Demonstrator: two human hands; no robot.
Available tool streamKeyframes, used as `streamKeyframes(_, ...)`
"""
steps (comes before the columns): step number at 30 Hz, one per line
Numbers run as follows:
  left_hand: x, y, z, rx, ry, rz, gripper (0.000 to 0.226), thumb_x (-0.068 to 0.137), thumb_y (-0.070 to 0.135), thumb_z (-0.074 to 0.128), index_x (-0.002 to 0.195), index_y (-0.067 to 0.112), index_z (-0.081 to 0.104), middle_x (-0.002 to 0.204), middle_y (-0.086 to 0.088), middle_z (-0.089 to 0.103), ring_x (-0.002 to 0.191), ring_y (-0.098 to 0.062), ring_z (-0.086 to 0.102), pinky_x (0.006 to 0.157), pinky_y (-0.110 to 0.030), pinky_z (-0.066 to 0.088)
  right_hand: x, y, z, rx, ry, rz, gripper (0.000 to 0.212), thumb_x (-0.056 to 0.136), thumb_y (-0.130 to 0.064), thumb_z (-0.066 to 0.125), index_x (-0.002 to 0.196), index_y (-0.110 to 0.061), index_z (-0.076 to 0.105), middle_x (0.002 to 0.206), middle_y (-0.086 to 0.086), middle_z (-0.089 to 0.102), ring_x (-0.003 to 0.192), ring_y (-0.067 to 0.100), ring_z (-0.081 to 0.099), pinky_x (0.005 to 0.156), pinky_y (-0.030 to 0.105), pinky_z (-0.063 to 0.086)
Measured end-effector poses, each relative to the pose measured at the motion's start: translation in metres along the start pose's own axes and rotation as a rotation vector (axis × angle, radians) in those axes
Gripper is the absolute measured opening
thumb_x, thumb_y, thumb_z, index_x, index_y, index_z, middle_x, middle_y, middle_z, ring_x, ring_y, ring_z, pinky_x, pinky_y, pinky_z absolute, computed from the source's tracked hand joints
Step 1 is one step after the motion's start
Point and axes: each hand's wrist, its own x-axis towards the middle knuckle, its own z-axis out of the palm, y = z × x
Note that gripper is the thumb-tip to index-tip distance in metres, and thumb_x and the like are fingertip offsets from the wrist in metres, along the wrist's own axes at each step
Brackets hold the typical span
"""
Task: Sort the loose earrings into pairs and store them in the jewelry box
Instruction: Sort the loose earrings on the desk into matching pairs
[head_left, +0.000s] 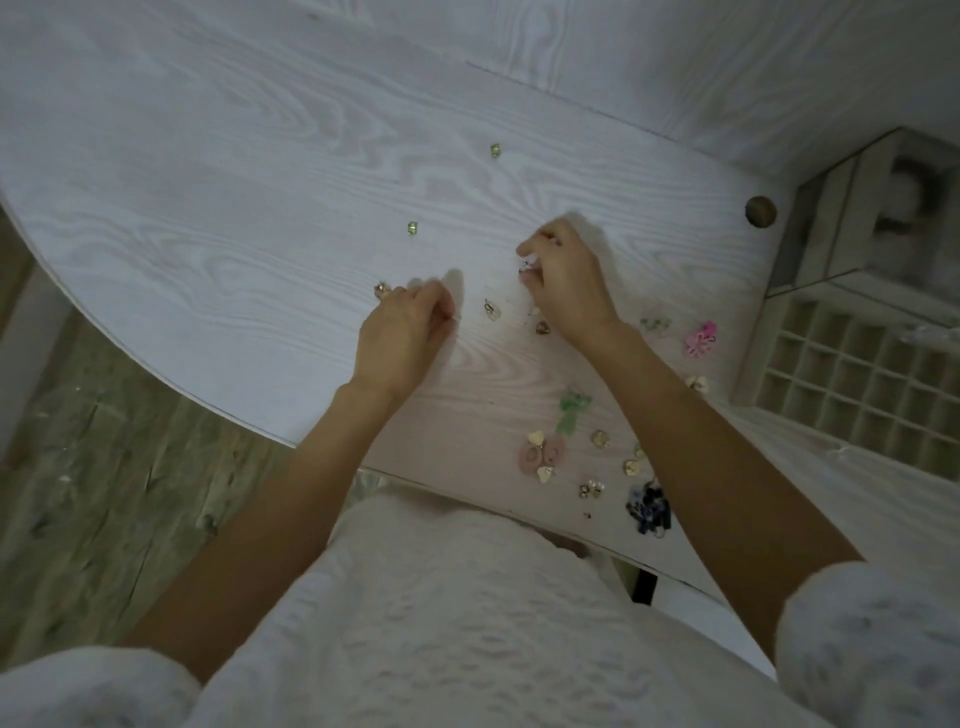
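Note:
Loose earrings lie scattered on the white wood-grain table (208, 208). My right hand (566, 280) pinches a small silver earring (525, 268) just above the tabletop. My left hand (405, 332) rests on the table with fingers curled, its fingertips pinched at the surface; whether it holds anything is hidden. A gold earring (382, 290) lies beside its knuckles and a gold hoop earring (491, 309) lies between the hands. Two green stud earrings (413, 227) (495, 150) sit farther out. The jewelry box (857, 374) with its grid of compartments stands open at the right.
Near the front edge lie pink ring earrings (543, 454), a green drop earring (571, 410), a pink tassel earring (701, 338), dark blue earrings (649, 506) and several small gold ones. A round cable hole (760, 210) is at the table's far right. Wooden floor shows at left.

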Motion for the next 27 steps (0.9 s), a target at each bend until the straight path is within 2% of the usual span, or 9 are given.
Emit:
streamKeyframes(5, -0.020, 0.015, 0.009, -0.250, -0.032, -0.091, 0.011, 0.084, 0.021, 0.066, 0.092, 0.017, 0.059, 0.086, 0.009, 0.065, 0.075, -0.010, 0.058, 0.062, -0.019, 0.039, -0.018, -0.003, -0.010, 0.156, 0.092, 0.133, 0.005, 0.079, -0.006, 0.068, 0.082, -0.009, 0.065, 0.096, 0.005, 0.059, 0.076, 0.010, 0.054, 0.071, 0.024, 0.049)
streamKeyframes(8, -0.023, 0.038, 0.020, -0.407, -0.057, -0.069, 0.008, 0.080, 0.014, 0.069, 0.085, 0.017, 0.063, 0.081, 0.010, 0.064, 0.070, -0.004, 0.057, 0.065, -0.008, 0.042, -0.054, -0.002, -0.025, 0.240, 0.246, 0.230, 0.003, 0.079, -0.013, 0.068, 0.080, -0.015, 0.067, 0.080, -0.002, 0.065, 0.071, 0.008, 0.056, 0.066, 0.018, 0.043)
streamKeyframes(11, -0.015, 0.064, 0.032, -0.441, -0.105, 0.025, 0.007, 0.080, 0.010, 0.069, 0.083, 0.015, 0.065, 0.079, 0.011, 0.063, 0.068, 0.000, 0.055, 0.065, -0.003, 0.041, -0.101, 0.011, -0.039, 0.295, 0.371, 0.375, 0.006, 0.082, -0.015, 0.067, 0.087, -0.015, 0.069, 0.080, -0.008, 0.066, 0.073, 0.005, 0.060, 0.067, 0.013, 0.045)
streamKeyframes(14, -0.005, 0.088, 0.046, -0.408, -0.122, 0.115, 0.007, 0.080, 0.010, 0.069, 0.084, 0.012, 0.065, 0.077, 0.008, 0.065, 0.068, -0.004, 0.058, 0.067, -0.009, 0.046, -0.137, 0.025, -0.046, 0.275, 0.428, 0.547, 0.011, 0.084, -0.020, 0.067, 0.095, -0.016, 0.067, 0.081, -0.009, 0.066, 0.073, 0.004, 0.060, 0.068, 0.013, 0.047)
streamKeyframes(18, 0.006, 0.117, 0.064, -0.319, -0.140, 0.214, 0.008, 0.081, 0.016, 0.069, 0.086, 0.012, 0.064, 0.080, 0.002, 0.070, 0.072, -0.010, 0.062, 0.072, -0.024, 0.051, -0.152, 0.043, -0.048, 0.134, 0.440, 0.604, 0.004, 0.084, -0.021, 0.065, 0.086, -0.018, 0.067, 0.079, -0.003, 0.068, 0.067, 0.011, 0.056, 0.064, 0.024, 0.042)
streamKeyframes(22, 0.011, 0.134, 0.081, -0.204, -0.198, 0.266, 0.006, 0.083, 0.016, 0.063, 0.088, 0.014, 0.065, 0.084, -0.001, 0.071, 0.076, -0.019, 0.064, 0.073, -0.038, 0.053, -0.145, 0.052, -0.041, 0.017, 0.345, 0.623, 0.007, 0.087, -0.024, 0.061, 0.089, -0.021, 0.066, 0.086, 0.000, 0.069, 0.084, 0.021, 0.058, 0.066, 0.025, 0.035)
streamKeyframes(27, 0.011, 0.140, 0.091, -0.209, -0.123, 0.268, 0.012, 0.086, 0.018, 0.061, 0.094, 0.013, 0.067, 0.088, -0.006, 0.069, 0.075, -0.021, 0.064, 0.073, -0.037, 0.053, -0.140, 0.049, -0.047, -0.139, 0.309, 0.607, 0.021, 0.094, -0.023, 0.052, 0.109, -0.017, 0.065, 0.099, 0.006, 0.068, 0.099, 0.023, 0.055, 0.069, 0.027, 0.034)
